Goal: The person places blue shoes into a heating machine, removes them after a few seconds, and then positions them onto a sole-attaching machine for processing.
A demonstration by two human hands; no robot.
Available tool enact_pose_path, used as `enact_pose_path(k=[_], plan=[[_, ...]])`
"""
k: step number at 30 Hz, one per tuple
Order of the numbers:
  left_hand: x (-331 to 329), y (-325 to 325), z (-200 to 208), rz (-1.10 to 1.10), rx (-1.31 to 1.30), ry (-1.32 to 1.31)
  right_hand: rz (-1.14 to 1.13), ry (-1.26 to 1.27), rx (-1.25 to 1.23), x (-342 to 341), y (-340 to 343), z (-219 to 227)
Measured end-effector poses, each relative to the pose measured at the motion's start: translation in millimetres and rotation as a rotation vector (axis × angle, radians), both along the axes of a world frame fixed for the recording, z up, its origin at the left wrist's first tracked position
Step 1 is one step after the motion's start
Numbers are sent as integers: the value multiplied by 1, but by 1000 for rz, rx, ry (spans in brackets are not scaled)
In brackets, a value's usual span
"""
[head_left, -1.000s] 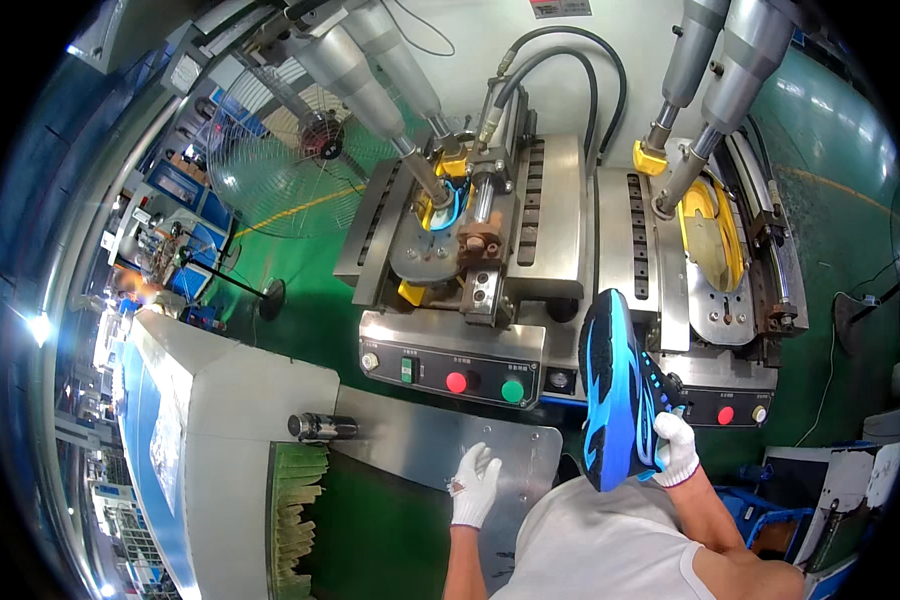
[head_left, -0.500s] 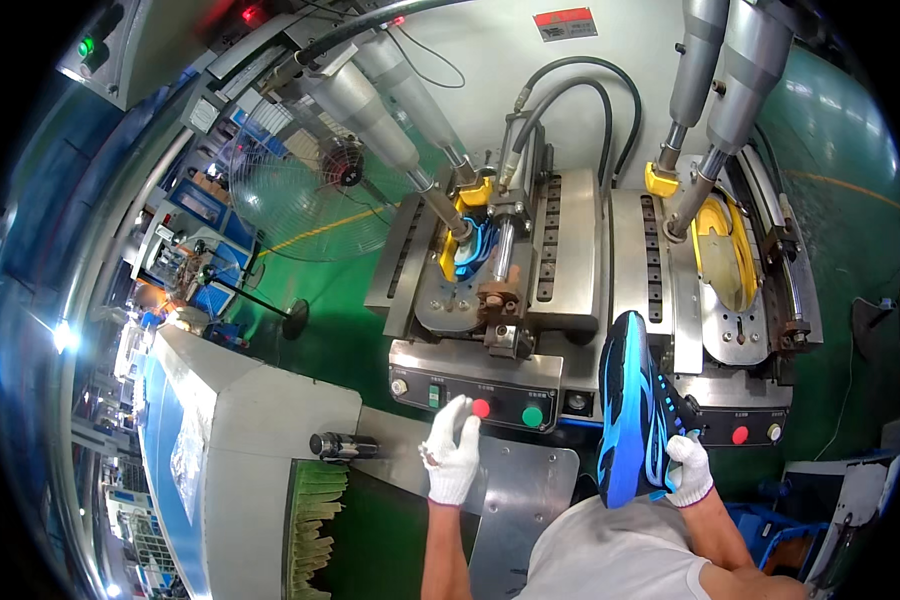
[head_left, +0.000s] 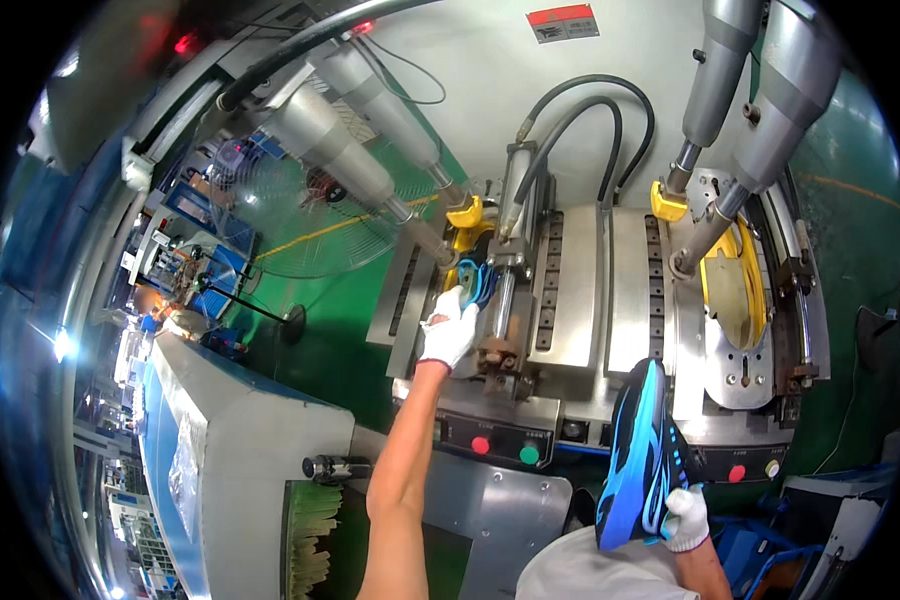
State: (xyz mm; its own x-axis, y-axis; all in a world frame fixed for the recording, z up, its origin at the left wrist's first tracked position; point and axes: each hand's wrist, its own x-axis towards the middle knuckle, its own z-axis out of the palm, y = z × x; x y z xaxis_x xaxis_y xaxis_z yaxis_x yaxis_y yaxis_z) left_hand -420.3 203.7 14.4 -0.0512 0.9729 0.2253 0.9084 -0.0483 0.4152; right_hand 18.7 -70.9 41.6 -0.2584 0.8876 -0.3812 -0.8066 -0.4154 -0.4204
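My left hand [head_left: 450,328], in a white glove, reaches up into the left press station and grips a blue and black shoe [head_left: 477,282] lying in its mould under the yellow clamp [head_left: 467,213]. My right hand [head_left: 686,519], also gloved, holds a second blue and black shoe [head_left: 635,458] upright by its heel, sole facing left, in front of the control panel. The right station's yellow mould [head_left: 732,285] has no shoe in it.
A control panel with a red button [head_left: 481,445] and a green button [head_left: 529,455] runs along the machine front. Hydraulic cylinders [head_left: 345,150] and black hoses [head_left: 580,110] hang overhead. A grey cabinet [head_left: 240,450] and a brush [head_left: 313,525] stand at the left.
My left hand rose from the metal shelf past the buttons and took hold of the shoe in the left station. The right hand kept its shoe, shifting slightly lower.
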Motion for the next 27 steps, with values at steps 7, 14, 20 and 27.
enact_pose_path(k=[7, 14, 20, 27], plan=[[37, 96, -29, 362, -73, 99, -97, -52, 75, 6, 10, 19], [3, 134, 38, 317, -201, 79, -113, -185, 58, 1, 24, -1], [-3, -5, 127, 309, 109, -143, 23, -321, 65, -37, 64, 32], [-17, -266, 79, 518, 192, -611, 274, -239, 225, -227, 225, 58]])
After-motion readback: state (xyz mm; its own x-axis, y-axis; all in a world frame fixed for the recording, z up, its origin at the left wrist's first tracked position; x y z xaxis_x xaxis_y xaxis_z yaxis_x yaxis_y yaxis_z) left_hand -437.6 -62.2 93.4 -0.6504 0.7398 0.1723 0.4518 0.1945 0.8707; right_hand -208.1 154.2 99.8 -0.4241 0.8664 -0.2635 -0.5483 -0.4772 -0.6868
